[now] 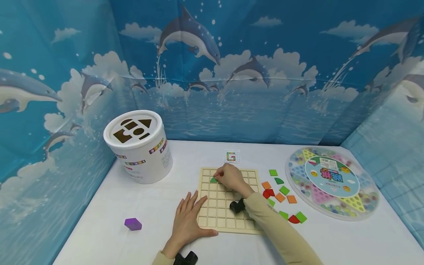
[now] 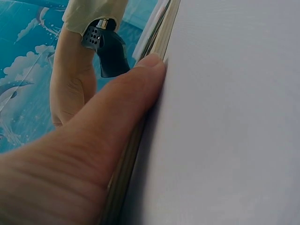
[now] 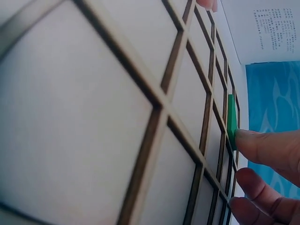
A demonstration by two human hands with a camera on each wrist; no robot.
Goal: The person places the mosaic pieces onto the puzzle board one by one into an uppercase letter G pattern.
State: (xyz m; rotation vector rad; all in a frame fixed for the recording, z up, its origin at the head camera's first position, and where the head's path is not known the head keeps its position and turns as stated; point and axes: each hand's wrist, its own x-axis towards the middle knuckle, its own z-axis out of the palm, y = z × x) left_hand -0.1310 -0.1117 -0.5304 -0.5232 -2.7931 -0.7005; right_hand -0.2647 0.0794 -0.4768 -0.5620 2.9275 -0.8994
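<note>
The right hand (image 1: 230, 176) is touching the green piece (image 1: 213, 180) at its fingertips, whether pinching or merely pressing being hard to tell; the wide-spread left hand (image 1: 189, 222) is bracing the board (image 1: 221, 214) beside it, which should help square seating.

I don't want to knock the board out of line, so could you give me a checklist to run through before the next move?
1. Grid board braced: ok, the left hand has its thumb against the near edge.
2. Green piece fully seated: cannot tell, though the right hand touches it.
3. Printed card uncovered: ok, lying beyond the board.
4. Loose pieces within easy reach: probably ok, scattered just right of the board.
5. Whole board visible from above: not ok, the right hand and sleeve cover part.
6. Purple block clear of the board: ok, off to the left.
</note>
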